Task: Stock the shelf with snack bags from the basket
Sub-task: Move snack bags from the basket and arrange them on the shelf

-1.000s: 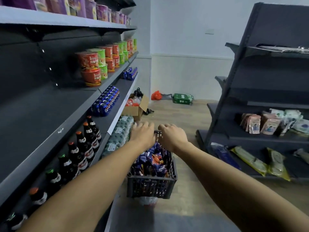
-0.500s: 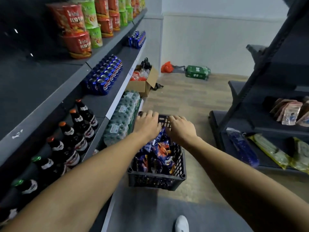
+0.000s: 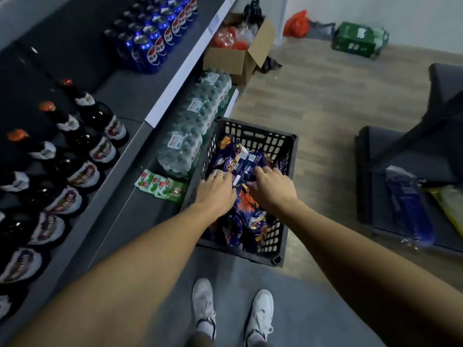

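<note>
The snack bags (image 3: 246, 169) are all piled in the black basket (image 3: 284, 221) on the floor just beside the bottom shelf (image 3: 140, 214), so by my reckoning the stocking has hardly begun. My left hand (image 3: 216, 189) and right hand (image 3: 271, 187) are both down on the heap, fingers bent into the bags, though I cannot tell whether either has a firm hold. Bottles (image 3: 100, 149), cans (image 3: 152, 36) and water packs (image 3: 193, 128) fill the shelves alongside.

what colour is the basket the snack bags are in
Dark grey, with lattice walls; the basket shows best in the head view.
</note>
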A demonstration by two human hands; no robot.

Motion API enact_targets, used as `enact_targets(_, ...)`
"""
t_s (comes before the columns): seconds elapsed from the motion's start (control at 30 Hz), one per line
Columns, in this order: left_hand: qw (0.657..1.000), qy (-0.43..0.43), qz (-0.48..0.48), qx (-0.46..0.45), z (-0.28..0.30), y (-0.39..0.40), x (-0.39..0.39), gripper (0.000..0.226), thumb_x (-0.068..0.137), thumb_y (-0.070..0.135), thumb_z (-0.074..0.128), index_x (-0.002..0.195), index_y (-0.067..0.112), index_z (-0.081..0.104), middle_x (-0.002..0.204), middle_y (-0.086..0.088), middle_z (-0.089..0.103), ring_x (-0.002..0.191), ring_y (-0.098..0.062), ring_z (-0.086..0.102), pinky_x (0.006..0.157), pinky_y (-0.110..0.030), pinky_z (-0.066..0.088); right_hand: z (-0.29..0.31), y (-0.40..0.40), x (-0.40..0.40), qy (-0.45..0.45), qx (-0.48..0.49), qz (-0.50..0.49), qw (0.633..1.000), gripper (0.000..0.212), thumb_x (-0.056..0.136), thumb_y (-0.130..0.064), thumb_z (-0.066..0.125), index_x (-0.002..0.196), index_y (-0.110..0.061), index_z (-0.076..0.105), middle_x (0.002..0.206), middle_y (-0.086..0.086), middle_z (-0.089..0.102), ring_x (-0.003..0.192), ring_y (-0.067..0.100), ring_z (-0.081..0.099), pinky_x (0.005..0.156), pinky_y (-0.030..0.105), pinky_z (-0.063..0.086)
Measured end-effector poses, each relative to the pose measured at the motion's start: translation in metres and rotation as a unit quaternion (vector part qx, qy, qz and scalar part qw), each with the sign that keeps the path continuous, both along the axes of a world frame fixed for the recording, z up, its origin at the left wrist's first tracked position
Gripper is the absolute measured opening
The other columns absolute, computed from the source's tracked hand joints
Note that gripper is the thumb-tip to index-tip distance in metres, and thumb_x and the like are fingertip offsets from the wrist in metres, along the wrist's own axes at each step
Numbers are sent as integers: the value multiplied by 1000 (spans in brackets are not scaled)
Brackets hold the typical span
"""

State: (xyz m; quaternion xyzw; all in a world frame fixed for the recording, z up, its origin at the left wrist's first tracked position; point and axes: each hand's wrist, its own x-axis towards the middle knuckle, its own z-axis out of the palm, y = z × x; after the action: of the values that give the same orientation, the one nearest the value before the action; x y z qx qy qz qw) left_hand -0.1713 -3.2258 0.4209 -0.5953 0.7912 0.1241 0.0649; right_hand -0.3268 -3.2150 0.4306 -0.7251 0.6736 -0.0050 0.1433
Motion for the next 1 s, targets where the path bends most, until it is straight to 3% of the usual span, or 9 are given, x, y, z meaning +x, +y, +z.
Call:
enact_targets(0.2,998,-20,-3,52,-80,-13,-8,42,99,36,44,130,8,42,131,-12,50,120,-31,50,91,-43,45,-60,-14,-1,4,35,-9,999,41,97,-36,49,131,-14,46,125,9,56,117,31,50,86,42,44)
enact_targets(0.43,990,23,104,97,-132,-27,-17,52,98,39,50,133,3,37,133,-16,49,118,-33,51,79,-41,46,-105,-30,2,6,62,-14,998,44,98,-41,48,133,-14,46,129,9,56,117,31,51,89,44,46)
enact_targets(0.57,981,58,148,106,-139,-39,-21,41,98,31,55,125,1,46,122,-18,59,109,-35,59,71,-40,44,-116,-35,3,19,74,-4,997,45,99,-39,48,136,-13,43,133,9,54,119,31,49,90,44,46)
enact_targets(0.73,983,103,113,97,-126,-55,-24,19,98,7,53,116,7,47,105,-16,65,92,-34,63,62,-36,42,-118,-47,3,21,80,7,997,43,97,-25,51,138,-15,41,134,9,50,123,30,45,93,43,45)
enact_targets(0.9,980,164,64,91,-105,-66,-30,33,95,-2,46,124,13,44,107,-13,63,93,-32,61,65,-37,42,-114,-53,6,12,59,23,998,59,94,-15,55,147,-18,31,150,3,36,139,26,30,102,42,39)
enact_targets(1.0,971,219,37,83,-99,-68,-26,39,93,3,51,127,19,40,117,-7,60,89,-23,58,67,-32,43,-108,-51,5,26,58,5,998,47,94,-13,55,137,-12,38,139,7,47,131,27,39,98,41,41)
